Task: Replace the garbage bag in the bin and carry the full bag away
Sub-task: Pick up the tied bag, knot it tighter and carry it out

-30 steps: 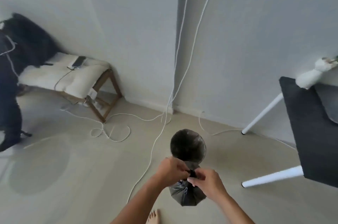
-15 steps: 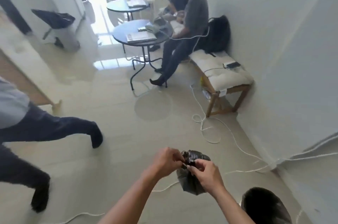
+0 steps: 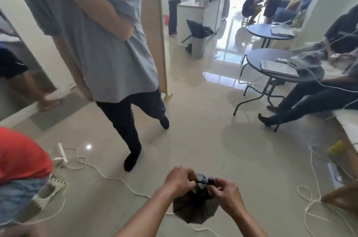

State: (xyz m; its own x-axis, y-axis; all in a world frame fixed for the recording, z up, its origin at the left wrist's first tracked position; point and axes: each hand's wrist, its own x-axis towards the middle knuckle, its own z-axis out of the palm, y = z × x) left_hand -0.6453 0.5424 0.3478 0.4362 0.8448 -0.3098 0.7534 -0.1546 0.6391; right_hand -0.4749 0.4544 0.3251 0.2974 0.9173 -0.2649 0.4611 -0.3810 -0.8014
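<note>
A small full black garbage bag (image 3: 194, 209) hangs in front of me at the bottom centre, above the tiled floor. My left hand (image 3: 179, 180) and my right hand (image 3: 227, 194) both pinch its gathered, knotted neck from either side. The bin I took it from is out of view. Far back near the counter stands another grey bin (image 3: 197, 46) with a black bag draped over its rim.
A person in a grey shirt (image 3: 108, 43) stands close ahead on the left. Someone in red (image 3: 21, 155) is at the left edge. Two round dark tables (image 3: 279, 66) and a seated person's legs (image 3: 302, 103) fill the right. White cables (image 3: 108, 176) and a power strip (image 3: 62, 152) lie on the floor.
My view has swung left from the wall corner and small bin to the open room with people. Both hands stay on the bag's neck, carrying it along.
</note>
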